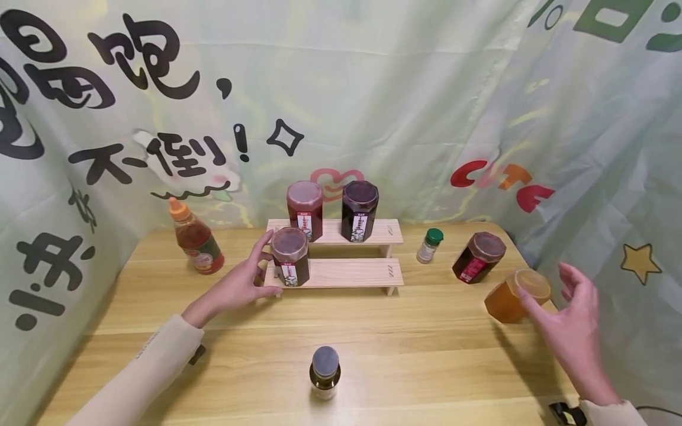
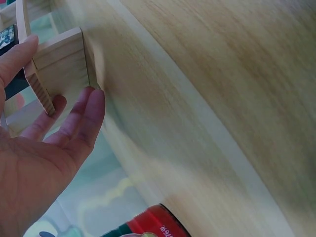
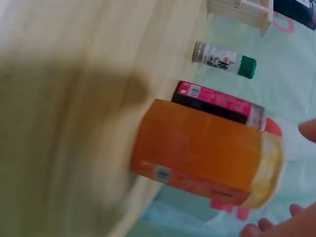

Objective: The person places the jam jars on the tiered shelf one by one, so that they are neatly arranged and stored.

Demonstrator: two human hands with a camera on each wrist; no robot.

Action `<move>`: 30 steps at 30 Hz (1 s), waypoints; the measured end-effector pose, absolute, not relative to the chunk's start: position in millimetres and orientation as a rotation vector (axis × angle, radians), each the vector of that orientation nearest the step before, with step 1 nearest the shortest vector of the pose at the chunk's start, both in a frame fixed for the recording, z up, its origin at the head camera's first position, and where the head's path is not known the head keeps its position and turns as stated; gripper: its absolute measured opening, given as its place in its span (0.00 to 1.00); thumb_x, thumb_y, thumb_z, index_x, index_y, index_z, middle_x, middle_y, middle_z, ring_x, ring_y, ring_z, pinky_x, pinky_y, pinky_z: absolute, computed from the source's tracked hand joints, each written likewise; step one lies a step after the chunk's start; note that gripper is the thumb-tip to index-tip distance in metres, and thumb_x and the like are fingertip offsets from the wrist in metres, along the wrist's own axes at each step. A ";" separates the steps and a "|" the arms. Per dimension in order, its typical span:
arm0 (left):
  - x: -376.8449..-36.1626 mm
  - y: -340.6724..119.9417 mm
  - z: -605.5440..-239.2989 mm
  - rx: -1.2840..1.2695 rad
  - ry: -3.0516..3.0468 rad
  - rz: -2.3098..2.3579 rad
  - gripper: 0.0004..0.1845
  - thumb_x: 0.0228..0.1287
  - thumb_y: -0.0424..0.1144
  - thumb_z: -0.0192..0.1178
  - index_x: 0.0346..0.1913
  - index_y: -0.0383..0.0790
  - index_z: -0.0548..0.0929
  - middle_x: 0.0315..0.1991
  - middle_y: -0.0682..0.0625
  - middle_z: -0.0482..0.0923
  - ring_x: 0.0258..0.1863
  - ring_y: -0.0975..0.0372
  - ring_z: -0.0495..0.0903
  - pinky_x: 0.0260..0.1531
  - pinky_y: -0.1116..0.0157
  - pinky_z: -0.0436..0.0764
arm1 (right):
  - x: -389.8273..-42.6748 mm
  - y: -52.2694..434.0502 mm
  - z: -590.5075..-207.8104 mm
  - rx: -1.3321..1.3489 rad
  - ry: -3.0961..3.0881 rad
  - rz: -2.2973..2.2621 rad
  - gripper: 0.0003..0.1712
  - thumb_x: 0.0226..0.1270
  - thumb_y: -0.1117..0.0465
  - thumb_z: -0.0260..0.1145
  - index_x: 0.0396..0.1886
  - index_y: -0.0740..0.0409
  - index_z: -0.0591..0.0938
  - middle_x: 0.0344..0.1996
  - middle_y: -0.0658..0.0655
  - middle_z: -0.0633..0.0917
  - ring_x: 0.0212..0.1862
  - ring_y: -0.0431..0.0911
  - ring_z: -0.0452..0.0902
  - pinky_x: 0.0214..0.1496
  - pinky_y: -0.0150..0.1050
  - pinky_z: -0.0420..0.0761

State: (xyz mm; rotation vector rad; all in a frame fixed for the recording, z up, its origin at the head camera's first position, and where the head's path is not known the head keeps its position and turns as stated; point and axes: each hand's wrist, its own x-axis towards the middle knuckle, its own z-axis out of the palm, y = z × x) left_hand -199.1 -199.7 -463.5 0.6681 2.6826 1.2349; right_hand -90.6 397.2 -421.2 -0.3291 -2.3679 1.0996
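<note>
In the head view, my left hand (image 1: 242, 287) is beside the left end of a two-tier wooden rack (image 1: 354, 273), its fingers spread. A dark faceted jar (image 1: 290, 260) with a white label stands there on the lower step. The left wrist view has my thumb (image 2: 22, 54) by the step's end and the other fingers behind it. At the right, my right hand (image 1: 578, 328) is spread around the lid of an amber faceted jar (image 1: 506, 300). The right wrist view shows the fingers and thumb apart from that jar (image 3: 202, 148).
A red jar (image 1: 311, 210) and a dark jar (image 1: 360, 207) stand on the upper step. A sauce bottle (image 1: 199, 242) is left, a green-capped shaker (image 1: 429, 245) and another dark jar (image 1: 478, 258) right. A small dark bottle (image 1: 325, 373) stands in front. Printed curtains hang around the table.
</note>
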 end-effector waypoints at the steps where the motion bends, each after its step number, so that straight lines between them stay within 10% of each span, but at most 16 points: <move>1: -199.0 -199.9 -463.7 0.667 2.682 1.236 0.71 0.63 0.37 0.83 0.90 0.57 0.35 0.68 0.34 0.78 0.39 0.57 0.84 0.41 0.53 0.82 | -90.9 401.0 -423.6 -0.337 -2.400 1.140 0.55 0.68 0.60 0.80 0.87 0.55 0.58 0.77 0.64 0.65 0.76 0.56 0.61 0.74 0.24 0.57; 5: -198.6 -201.0 -464.1 0.661 2.683 1.239 0.71 0.63 0.37 0.83 0.90 0.57 0.35 0.68 0.34 0.78 0.38 0.57 0.85 0.41 0.53 0.82 | -93.9 412.1 -436.0 -0.339 -2.500 1.298 0.62 0.74 0.59 0.78 0.90 0.54 0.44 0.80 0.74 0.56 0.79 0.63 0.56 0.67 0.16 0.58; 13: -198.4 -201.0 -463.1 0.661 2.689 1.219 0.70 0.64 0.38 0.83 0.90 0.57 0.35 0.68 0.35 0.78 0.38 0.58 0.84 0.41 0.53 0.82 | -102.2 416.1 -460.4 -0.299 -2.513 1.368 0.62 0.71 0.68 0.78 0.87 0.62 0.43 0.67 0.61 0.65 0.54 0.30 0.68 0.53 0.17 0.71; 22: -199.4 -200.4 -464.1 0.670 2.693 1.216 0.70 0.64 0.38 0.83 0.90 0.57 0.36 0.68 0.34 0.78 0.38 0.57 0.84 0.40 0.53 0.82 | -99.7 409.6 -468.5 -0.399 -2.521 1.263 0.63 0.69 0.58 0.82 0.87 0.56 0.46 0.70 0.64 0.65 0.64 0.45 0.67 0.62 0.25 0.64; 30: -199.6 -200.6 -464.3 0.661 2.694 1.220 0.71 0.63 0.38 0.83 0.90 0.59 0.35 0.68 0.36 0.78 0.38 0.57 0.84 0.39 0.55 0.82 | -101.8 406.9 -466.1 -0.425 -2.464 1.313 0.64 0.67 0.60 0.84 0.85 0.46 0.45 0.68 0.66 0.70 0.57 0.36 0.71 0.51 0.17 0.70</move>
